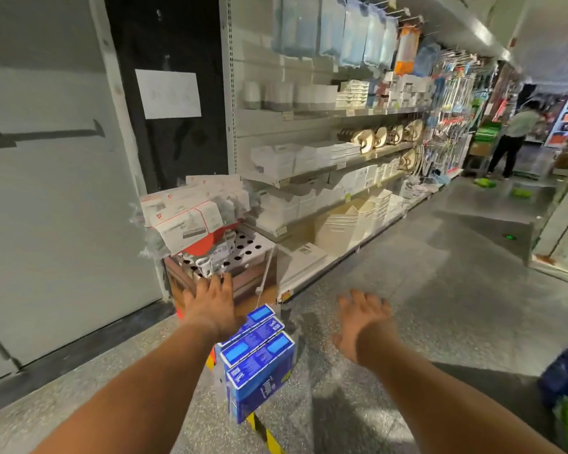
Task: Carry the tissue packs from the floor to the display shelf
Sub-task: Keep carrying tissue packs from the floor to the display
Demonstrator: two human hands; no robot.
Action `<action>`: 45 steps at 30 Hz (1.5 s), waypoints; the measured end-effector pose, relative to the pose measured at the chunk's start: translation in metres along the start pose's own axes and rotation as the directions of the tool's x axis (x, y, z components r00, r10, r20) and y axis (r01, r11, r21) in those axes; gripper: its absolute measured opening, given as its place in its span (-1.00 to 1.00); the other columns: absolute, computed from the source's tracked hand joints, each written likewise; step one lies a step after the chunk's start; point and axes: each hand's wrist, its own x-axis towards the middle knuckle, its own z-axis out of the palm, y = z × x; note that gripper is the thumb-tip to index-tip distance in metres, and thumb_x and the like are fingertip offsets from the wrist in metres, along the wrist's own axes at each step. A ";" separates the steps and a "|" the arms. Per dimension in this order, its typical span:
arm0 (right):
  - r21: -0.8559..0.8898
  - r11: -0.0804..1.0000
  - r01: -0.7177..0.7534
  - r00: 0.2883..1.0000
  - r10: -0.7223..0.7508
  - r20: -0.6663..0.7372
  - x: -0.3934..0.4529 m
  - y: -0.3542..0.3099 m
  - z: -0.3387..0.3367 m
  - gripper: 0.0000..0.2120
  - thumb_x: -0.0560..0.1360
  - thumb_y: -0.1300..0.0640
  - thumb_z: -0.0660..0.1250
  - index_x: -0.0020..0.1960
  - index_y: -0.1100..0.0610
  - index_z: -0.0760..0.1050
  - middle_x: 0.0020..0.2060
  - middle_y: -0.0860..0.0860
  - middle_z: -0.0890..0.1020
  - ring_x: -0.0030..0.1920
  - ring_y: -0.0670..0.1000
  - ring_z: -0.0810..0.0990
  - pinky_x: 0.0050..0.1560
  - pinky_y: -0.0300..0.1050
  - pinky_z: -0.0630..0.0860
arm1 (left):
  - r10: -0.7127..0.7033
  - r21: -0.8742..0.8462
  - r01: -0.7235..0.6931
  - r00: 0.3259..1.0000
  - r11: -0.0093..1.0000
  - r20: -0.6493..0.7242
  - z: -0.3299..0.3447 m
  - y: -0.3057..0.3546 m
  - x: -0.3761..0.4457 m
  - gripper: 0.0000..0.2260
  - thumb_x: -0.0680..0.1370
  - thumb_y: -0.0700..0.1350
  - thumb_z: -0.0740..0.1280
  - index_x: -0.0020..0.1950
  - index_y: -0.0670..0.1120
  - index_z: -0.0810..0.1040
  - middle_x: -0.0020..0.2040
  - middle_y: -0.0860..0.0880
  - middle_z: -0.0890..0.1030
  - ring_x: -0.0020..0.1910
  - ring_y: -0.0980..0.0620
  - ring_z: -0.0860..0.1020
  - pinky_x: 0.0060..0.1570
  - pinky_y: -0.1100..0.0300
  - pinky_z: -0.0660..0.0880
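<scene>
Blue tissue packs stand stacked on the speckled floor (white-edged labels facing up).

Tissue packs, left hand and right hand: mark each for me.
tissue packs (258, 362): head view, on the blue top face of the stack on the floor.
left hand (210, 303): head view, on the back of the hand.
right hand (363, 322): head view, on the back of the hand.

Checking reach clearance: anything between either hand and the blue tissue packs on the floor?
Nothing visible. The blue tissue packs stand on the floor between both arms. The left hand is at their far left corner, the right hand apart to the right, both with open fingers.
</scene>
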 end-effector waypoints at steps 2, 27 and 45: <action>0.022 1.000 -0.019 1.000 0.019 0.014 0.031 0.020 0.006 -0.22 0.55 -0.13 0.32 0.62 0.07 0.03 0.58 0.14 0.15 0.54 0.20 0.17 0.53 0.20 0.07 | -0.008 0.010 0.008 0.999 1.000 0.036 0.010 0.018 0.023 -0.09 0.52 0.39 0.21 0.65 -0.04 -0.15 0.65 -0.10 0.00 0.60 -0.21 -0.04 0.50 -0.29 0.06; 0.044 0.781 0.623 0.774 -0.623 0.116 0.349 0.061 0.129 -0.24 0.50 -0.21 0.33 0.55 0.06 0.14 0.46 0.15 0.28 0.47 0.23 0.24 0.45 0.23 0.18 | -0.533 0.120 0.521 0.805 0.845 0.262 0.134 0.134 0.142 -0.09 0.56 0.39 0.17 0.64 -0.07 -0.24 0.66 -0.13 -0.11 0.62 -0.22 -0.10 0.52 -0.29 -0.01; 0.088 0.777 0.623 0.734 -0.619 0.279 0.493 -0.014 0.346 -0.27 0.47 -0.27 0.38 0.47 0.05 0.23 0.37 0.10 0.36 0.38 0.17 0.33 0.34 0.19 0.31 | -0.483 0.112 0.492 0.745 0.864 0.460 0.389 0.080 0.258 -0.07 0.55 0.42 0.12 0.63 -0.06 -0.29 0.66 -0.11 -0.19 0.61 -0.22 -0.21 0.53 -0.31 -0.06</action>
